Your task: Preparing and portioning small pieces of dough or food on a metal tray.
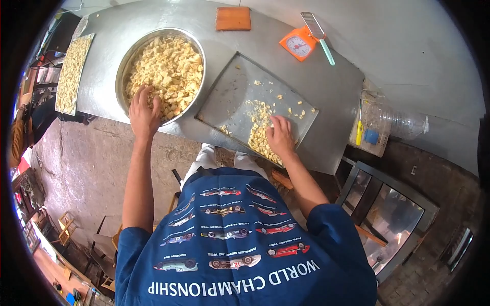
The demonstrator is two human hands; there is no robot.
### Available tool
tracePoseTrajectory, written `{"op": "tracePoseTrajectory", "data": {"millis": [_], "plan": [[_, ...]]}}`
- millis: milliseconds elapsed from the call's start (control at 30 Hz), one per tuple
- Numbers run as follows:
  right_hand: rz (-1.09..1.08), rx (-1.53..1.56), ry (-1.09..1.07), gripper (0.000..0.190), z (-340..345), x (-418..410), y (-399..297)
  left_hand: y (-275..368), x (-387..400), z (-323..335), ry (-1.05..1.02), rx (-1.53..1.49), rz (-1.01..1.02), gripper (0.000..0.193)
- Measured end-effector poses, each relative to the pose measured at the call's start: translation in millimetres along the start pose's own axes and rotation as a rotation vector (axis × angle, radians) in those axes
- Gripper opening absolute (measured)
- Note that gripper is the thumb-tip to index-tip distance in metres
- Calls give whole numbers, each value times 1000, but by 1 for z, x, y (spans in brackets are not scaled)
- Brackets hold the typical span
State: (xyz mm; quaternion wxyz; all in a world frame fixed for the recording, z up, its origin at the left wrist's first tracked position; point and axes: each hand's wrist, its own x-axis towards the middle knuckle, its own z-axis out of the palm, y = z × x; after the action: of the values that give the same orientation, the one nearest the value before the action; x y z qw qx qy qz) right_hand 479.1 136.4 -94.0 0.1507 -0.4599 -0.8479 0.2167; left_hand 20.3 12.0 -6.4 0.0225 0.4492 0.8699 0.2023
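Observation:
A large round metal bowl [203, 72] stands on the steel table, heaped with pale yellow broken food pieces [168, 69]. Over the bowl's near rim reaches my left hand [144, 113], its fingers spread and fingertips touching the heap. To the right lies a shallow rectangular metal tray [229, 88], set at an angle. Small pieces and crumbs [262, 139] are gathered at its near corner, with a few scattered elsewhere on it. My right hand [281, 135] is at this pile, thumb and fingers apart, nothing visibly held; its palm side is hidden.
On the steel table [337, 99] are an orange dial scale [298, 44] with a grater [317, 32] across it and a brown board [233, 18]. Another filled tray [74, 74] sits at the left end. Right of the table are a plastic bottle [400, 120] and a glass-fronted metal cabinet [394, 214].

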Motion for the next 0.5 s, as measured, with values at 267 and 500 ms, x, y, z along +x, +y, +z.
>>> {"op": "tracePoseTrajectory", "data": {"millis": [267, 500], "plan": [[-170, 68, -108, 41, 6, 5, -13, -1, 0, 0, 9, -11, -7, 45], [-342, -74, -493, 48, 12, -17, 14, 0, 2, 2, -1, -46, -23, 52]]}}
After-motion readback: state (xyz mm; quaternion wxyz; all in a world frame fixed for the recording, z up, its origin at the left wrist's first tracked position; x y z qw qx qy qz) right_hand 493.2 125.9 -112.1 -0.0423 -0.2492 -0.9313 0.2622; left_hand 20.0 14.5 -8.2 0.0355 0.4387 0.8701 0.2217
